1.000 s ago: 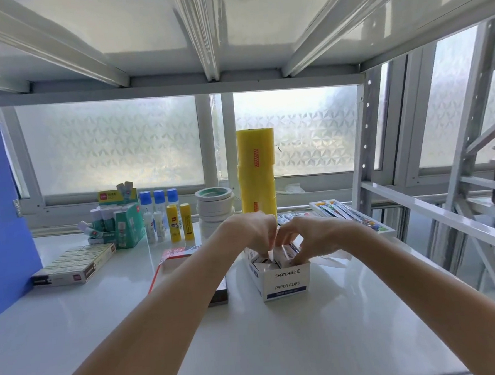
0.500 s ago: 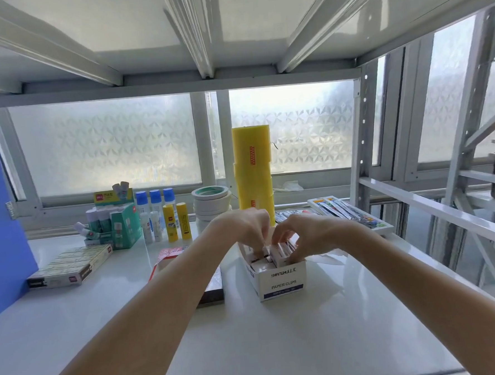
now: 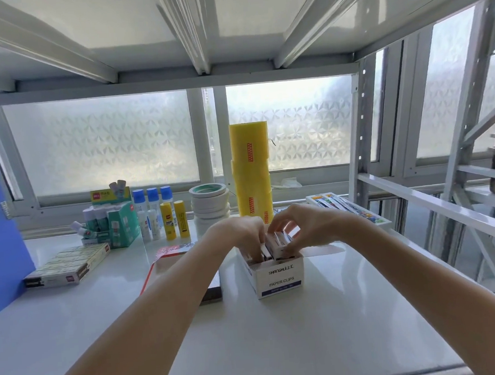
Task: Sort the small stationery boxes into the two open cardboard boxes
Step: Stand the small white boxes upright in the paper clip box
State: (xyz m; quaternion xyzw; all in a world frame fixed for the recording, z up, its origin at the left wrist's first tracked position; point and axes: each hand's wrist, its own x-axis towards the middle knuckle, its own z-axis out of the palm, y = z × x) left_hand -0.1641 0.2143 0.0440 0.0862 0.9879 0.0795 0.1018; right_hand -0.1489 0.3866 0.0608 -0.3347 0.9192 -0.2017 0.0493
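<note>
A: What are the hands doing?

B: At centre frame, the left hand (image 3: 240, 235) and right hand (image 3: 306, 227) meet over an open white carton (image 3: 277, 275) printed "PAPER CLIPS". The right hand's fingers pinch a small box (image 3: 278, 242) that stands partly above the carton's rim. The left hand's fingers reach down among the other small boxes; whether they grip one cannot be told.

A: How much room is there?

B: The white shelf (image 3: 279, 344) lies bare across the lower frame. Just left of the carton sits a flat red-edged box (image 3: 184, 258), partly hidden by the forearm. A yellow tape stack (image 3: 251, 169) stands close behind the hands. Glue sticks (image 3: 174, 219) crowd the middle left, well apart.
</note>
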